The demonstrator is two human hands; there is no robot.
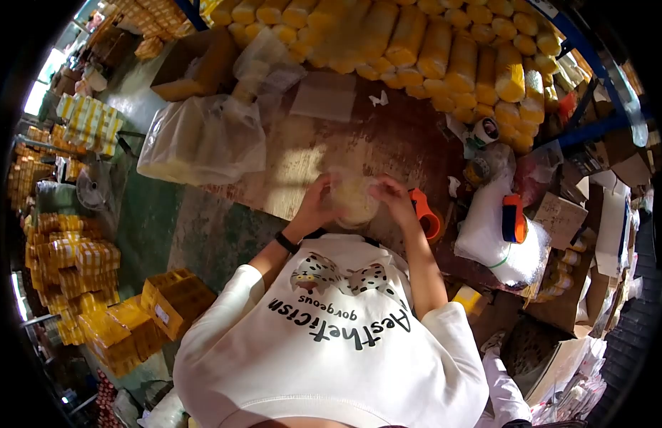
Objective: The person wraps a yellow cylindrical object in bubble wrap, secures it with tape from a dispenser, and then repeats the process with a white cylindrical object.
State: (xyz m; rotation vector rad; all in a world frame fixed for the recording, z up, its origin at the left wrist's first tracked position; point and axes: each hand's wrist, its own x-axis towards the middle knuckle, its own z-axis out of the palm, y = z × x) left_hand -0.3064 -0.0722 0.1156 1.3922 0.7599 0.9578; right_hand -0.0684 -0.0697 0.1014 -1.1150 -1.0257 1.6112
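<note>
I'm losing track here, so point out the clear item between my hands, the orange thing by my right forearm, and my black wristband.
Clear item point(354, 202): head view, on its middle.
Orange thing point(419, 205): head view, on its solid upper part.
Black wristband point(287, 243): head view, middle of the band.

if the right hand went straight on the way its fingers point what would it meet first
The right hand would most likely first meet the pale see-through item between it and the left hand; it looks right at that edge, though blur and depth leave contact uncertain.
</note>
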